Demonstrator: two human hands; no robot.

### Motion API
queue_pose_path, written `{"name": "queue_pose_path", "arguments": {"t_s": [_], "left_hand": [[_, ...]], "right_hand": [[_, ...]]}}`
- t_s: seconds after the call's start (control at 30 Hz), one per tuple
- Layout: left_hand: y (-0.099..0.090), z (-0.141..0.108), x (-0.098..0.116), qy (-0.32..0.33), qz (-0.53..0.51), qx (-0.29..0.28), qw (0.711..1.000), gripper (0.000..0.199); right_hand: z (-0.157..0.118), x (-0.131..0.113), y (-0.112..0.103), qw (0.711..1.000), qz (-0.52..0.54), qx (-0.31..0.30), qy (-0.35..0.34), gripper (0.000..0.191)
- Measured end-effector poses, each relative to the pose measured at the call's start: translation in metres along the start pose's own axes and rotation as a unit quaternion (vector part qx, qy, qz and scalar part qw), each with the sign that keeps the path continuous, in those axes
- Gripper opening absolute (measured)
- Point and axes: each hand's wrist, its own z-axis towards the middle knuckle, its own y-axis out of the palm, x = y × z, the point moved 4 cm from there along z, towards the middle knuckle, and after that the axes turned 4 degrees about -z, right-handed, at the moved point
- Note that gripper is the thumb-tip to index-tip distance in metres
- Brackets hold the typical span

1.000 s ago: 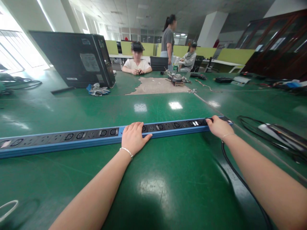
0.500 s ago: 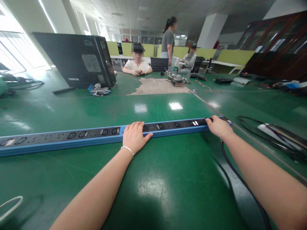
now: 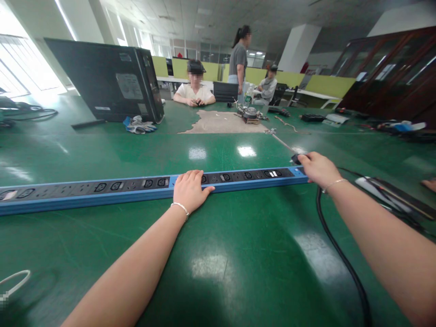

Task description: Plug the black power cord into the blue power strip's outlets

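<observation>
A long blue power strip (image 3: 238,185) with black sockets lies across the green table (image 3: 238,250). My left hand (image 3: 190,190) rests over its middle, fingers together over the top and thumb on the near side, gripping it. At the strip's right end, my right hand (image 3: 318,169) is closed around a black plug (image 3: 295,158), which is just above the strip's far edge. A thick black cable (image 3: 340,250) runs from below my right hand towards the near edge of the view.
A black computer case (image 3: 102,81) and gloves (image 3: 139,125) stand at the back left. Electronic parts (image 3: 251,113) lie on a bare brown patch. A white-and-black device (image 3: 391,195) lies at the right. A person (image 3: 195,93) sits across the table; others are behind.
My right hand has lifted the black plug off the strip's socket face and moved slightly right and up. My left hand has stayed on the strip.
</observation>
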Motion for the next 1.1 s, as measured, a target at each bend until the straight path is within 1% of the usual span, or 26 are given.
{"name": "queue_pose_path", "arguments": {"t_s": [0.03, 0.13, 0.23, 0.33, 0.5, 0.73, 1.1], "left_hand": [[0.0, 0.0, 0.0, 0.001, 0.0, 0.002, 1.0, 0.056], [-0.001, 0.0, 0.0, 0.002, -0.002, 0.003, 1.0, 0.056], [-0.001, 0.0, 0.0, -0.001, -0.005, -0.004, 1.0, 0.056], [-0.001, 0.0, 0.0, -0.005, -0.006, -0.003, 1.0, 0.056], [-0.002, 0.0, 0.001, -0.005, -0.008, -0.002, 1.0, 0.057], [-0.002, 0.0, 0.001, -0.003, -0.006, 0.003, 1.0, 0.056], [-0.001, 0.0, 0.0, -0.006, -0.014, -0.004, 1.0, 0.056]], "right_hand": [[-0.005, -0.008, 0.001, 1.0, 0.009, -0.021, -0.012, 0.046], [-0.022, -0.037, 0.01, 0.998, 0.036, -0.042, -0.042, 0.045], [-0.033, -0.063, 0.024, 0.996, 0.018, -0.043, -0.075, 0.045], [-0.037, -0.078, 0.036, 0.995, -0.008, -0.045, -0.087, 0.044], [-0.038, -0.082, 0.049, 0.994, -0.03, -0.073, -0.072, 0.044], [-0.043, -0.082, 0.051, 0.995, -0.053, -0.052, -0.061, 0.045], [-0.043, -0.08, 0.051, 0.996, -0.051, -0.042, -0.062, 0.046]]}}
